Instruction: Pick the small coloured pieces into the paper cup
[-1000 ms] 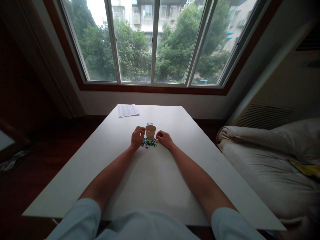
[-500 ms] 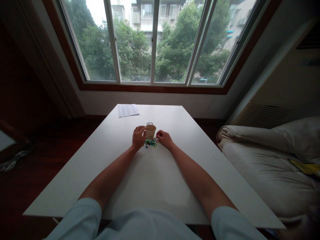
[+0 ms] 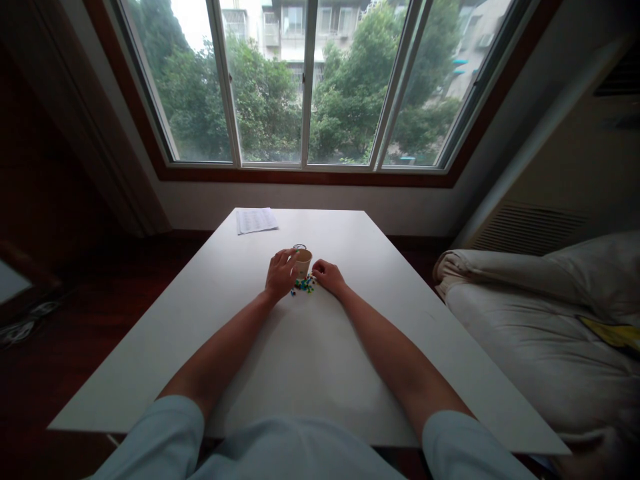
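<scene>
A small paper cup point(image 3: 304, 261) stands upright on the white table point(image 3: 300, 360). In front of it lies a little pile of several small coloured pieces point(image 3: 305, 285), blue, green and yellow. My left hand point(image 3: 281, 273) is wrapped against the cup's left side, fingers curled over its rim. Just right of the pile, my right hand point(image 3: 329, 277) rests on the table with its fingers curled in; what they hold, if anything, is too small to make out. A small dark ring-like object point(image 3: 299, 247) lies just behind the cup.
A printed sheet of paper point(image 3: 256, 221) lies at the table's far left corner. A bed with pale bedding point(image 3: 545, 333) stands close to the table's right edge. A wide window point(image 3: 310, 87) fills the wall beyond. Dark floor lies to the left.
My left hand has moved right from beside the cup and closed over its left side and rim. My right hand has stayed by the pile.
</scene>
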`<state>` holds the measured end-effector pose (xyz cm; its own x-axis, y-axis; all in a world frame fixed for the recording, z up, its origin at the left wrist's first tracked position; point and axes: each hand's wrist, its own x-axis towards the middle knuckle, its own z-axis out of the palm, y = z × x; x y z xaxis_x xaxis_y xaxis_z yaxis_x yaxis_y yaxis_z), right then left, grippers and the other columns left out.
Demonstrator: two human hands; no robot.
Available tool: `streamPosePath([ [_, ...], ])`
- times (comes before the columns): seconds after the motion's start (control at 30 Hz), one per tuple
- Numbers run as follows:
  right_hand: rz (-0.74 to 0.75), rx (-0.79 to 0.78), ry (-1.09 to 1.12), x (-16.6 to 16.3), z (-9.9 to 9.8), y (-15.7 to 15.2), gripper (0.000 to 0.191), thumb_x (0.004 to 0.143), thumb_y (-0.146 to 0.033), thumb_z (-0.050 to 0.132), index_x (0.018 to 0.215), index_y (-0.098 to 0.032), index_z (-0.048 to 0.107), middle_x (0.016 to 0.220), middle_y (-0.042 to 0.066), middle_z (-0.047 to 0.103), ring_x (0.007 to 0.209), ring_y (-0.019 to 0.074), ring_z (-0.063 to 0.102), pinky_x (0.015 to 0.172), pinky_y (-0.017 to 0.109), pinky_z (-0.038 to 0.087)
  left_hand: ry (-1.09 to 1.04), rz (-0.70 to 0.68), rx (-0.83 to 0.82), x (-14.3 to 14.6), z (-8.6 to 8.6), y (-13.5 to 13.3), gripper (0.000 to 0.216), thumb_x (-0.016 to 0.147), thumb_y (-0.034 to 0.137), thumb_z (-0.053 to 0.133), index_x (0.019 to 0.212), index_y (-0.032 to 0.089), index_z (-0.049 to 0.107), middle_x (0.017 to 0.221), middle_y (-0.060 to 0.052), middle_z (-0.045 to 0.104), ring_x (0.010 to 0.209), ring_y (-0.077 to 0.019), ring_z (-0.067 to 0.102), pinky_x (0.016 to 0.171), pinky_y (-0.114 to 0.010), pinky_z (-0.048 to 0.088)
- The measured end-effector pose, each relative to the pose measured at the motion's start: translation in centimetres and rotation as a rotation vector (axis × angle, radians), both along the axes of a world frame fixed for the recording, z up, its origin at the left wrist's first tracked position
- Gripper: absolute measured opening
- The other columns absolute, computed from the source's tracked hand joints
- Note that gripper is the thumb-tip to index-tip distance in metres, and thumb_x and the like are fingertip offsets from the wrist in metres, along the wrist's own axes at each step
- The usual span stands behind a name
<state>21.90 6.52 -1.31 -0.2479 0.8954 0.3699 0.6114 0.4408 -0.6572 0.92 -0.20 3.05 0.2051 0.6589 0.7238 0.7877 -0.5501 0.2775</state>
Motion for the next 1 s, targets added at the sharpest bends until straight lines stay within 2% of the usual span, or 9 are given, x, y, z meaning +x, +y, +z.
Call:
streamPosePath([
  [0.3,-0.020,0.007,0.024,-0.1,0.1,-0.1,0.013,0.077,-0.025,0.057,0.084,-0.021,0.066,0.072,-0.002,0.065,0.065,0.0124,0.053,0.064,0.024,0.041,-0.021,0.000,-0.002,0.0,-0.2,0.2,0.048,0.090,0.019,0.047,0.138,0.022,0.053,0.145,-0.009,0.051,0.138,-0.0271,0.039,0.117,-0.048,0.032],
  [0.53,-0.063,0.061,0.107,-0.1,0.8,-0.3,0.014,0.080,-0.029,0.057,0.085,-0.020,0.066,0.071,0.000,0.065,0.065,0.0144,0.055,0.065,0.026,0.043,-0.113,0.033,0.000,-0.6,-1.2,1.0,0.049,0.088,0.019,0.050,0.137,0.019,0.048,0.141,-0.012,0.053,0.133,-0.0274,0.044,0.115,-0.047,0.035],
  [0.73,-0.199,0.173,0.269,-0.7,2.7,-1.4,0.019,0.087,-0.033,0.053,0.095,-0.020,0.063,0.082,0.005,0.069,0.073,0.0180,0.059,0.072,0.029,0.047,-0.194,0.062,-0.092,-1.3,-2.4,2.0,0.051,0.085,0.020,0.056,0.136,0.020,0.048,0.132,-0.012,0.058,0.124,-0.0270,0.051,0.108,-0.047,0.041],
  [0.87,-0.150,0.251,0.326,-1.6,4.3,-2.4,0.019,0.090,-0.030,0.049,0.098,-0.019,0.062,0.090,0.006,0.068,0.080,0.0182,0.059,0.078,0.030,0.047,-0.237,0.092,-0.201,-1.4,-3.2,2.5,0.048,0.086,0.023,0.059,0.133,0.020,0.050,0.118,-0.011,0.064,0.113,-0.0259,0.057,0.101,-0.046,0.046],
  [1.0,-0.121,0.295,0.291,-2.2,5.0,-2.5,0.017,0.088,-0.028,0.052,0.094,-0.018,0.064,0.089,0.007,0.063,0.081,0.0186,0.055,0.078,0.031,0.046,-0.221,0.115,-0.266,-1.4,-3.6,2.7,0.036,0.086,0.025,0.059,0.122,0.019,0.056,0.115,-0.010,0.066,0.110,-0.0253,0.058,0.099,-0.044,0.046],
])
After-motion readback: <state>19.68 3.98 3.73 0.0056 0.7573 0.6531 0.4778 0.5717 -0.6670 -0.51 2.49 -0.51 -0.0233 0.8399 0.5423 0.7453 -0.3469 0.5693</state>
